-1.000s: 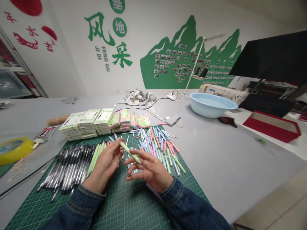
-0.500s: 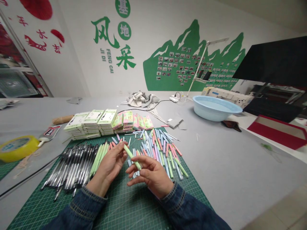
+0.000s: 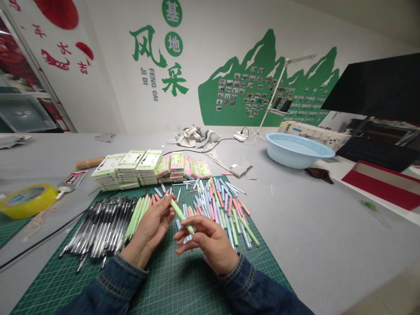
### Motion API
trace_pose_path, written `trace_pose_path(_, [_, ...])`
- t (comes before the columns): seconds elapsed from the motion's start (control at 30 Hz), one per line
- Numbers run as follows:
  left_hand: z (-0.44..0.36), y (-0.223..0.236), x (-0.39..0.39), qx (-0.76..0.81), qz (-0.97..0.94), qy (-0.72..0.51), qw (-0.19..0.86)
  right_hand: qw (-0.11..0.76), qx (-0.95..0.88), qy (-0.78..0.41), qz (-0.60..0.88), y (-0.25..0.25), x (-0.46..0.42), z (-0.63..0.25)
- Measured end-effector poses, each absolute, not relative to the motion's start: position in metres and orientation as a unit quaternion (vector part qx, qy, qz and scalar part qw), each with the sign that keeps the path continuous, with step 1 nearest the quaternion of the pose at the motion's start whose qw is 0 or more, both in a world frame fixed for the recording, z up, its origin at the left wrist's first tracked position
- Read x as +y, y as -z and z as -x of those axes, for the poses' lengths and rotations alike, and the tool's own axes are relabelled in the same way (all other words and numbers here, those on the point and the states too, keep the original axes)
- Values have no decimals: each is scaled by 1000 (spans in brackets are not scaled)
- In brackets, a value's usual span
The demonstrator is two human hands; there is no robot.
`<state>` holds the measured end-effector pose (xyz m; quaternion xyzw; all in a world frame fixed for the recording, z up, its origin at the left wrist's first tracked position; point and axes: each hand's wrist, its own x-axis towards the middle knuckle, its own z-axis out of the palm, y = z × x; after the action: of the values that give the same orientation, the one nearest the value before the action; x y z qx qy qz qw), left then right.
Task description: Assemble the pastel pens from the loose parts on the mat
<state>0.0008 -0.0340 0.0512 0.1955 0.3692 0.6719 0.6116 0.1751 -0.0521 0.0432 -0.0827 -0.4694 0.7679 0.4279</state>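
A light green pen (image 3: 180,215) lies slantwise between my hands. My left hand (image 3: 150,232) holds its upper end in the fingers, and my right hand (image 3: 208,239) pinches its lower end. Both hands hover over a green cutting mat (image 3: 170,284). Left of them lies a row of clear black-ink gel pens (image 3: 100,232), with light green pens (image 3: 138,216) beside it. To the right, loose pastel pens and pen parts (image 3: 216,210) are spread in a heap. Stacked green and pink pen boxes (image 3: 126,171) stand beyond the mat.
A pale blue basin (image 3: 300,151) sits on the grey table at the back right, near a sewing machine (image 3: 311,134). Crumpled grey cloth (image 3: 193,137) and a cable lie at the back. A yellow tape roll (image 3: 28,201) and a glue tube (image 3: 71,181) are at the left.
The whole scene has drifted right and down as my head turned. The light green pen now slants a little more steeply, and both hands still hold it.
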Motion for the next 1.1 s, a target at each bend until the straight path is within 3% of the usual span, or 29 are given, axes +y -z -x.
trace_pose_path(0.17, [-6,-51,-35,371,-207,-659,620,383,-481,-786,65,-50,-55,-177])
trace_pose_path(0.5, [-1,-52,-33,371,-214,-678,598,417,-477,-769,76,-42,-52,-175])
trace_pose_path(0.93, [-10,-72,-45,394,-364,-603,591,281,-402,-866,97,-43,-46,-179])
trace_pose_path(1.1, [-15,-74,-46,433,-411,-593,540,323,-411,-842,135,-38,-48,-173])
